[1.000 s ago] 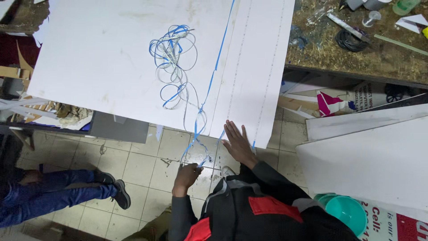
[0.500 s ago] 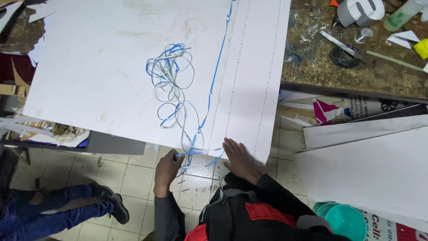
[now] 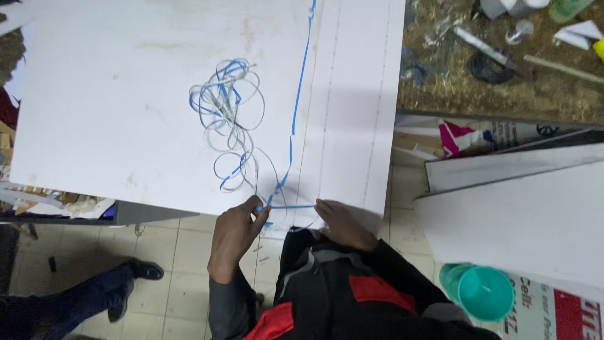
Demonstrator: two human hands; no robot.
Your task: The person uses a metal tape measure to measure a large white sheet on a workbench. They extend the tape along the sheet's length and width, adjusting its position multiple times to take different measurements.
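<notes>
A large white board [image 3: 126, 94] lies on a table, marked with faint dotted lines. A thin blue strip [image 3: 294, 113] runs down the board to its near edge. A tangle of peeled blue and white strip [image 3: 226, 119] rests in the middle of the board. My left hand [image 3: 236, 233] pinches the blue strip at the board's near edge. From there a short length stretches sideways to my right hand [image 3: 340, 223]. That hand lies on the board's near edge with its fingers on the sheet, and I cannot tell if it grips the strip.
White panels [image 3: 516, 208] lean at the right beside a teal plastic bucket [image 3: 484, 293]. A cluttered workbench [image 3: 503, 69] with tubes and scraps is at the upper right. Another person's leg and black shoe [image 3: 135, 277] stand on the tiled floor at the lower left.
My left hand has risen from below the board to its near edge and taken hold of the blue strip. My right hand stays at the edge. The view has shifted closer.
</notes>
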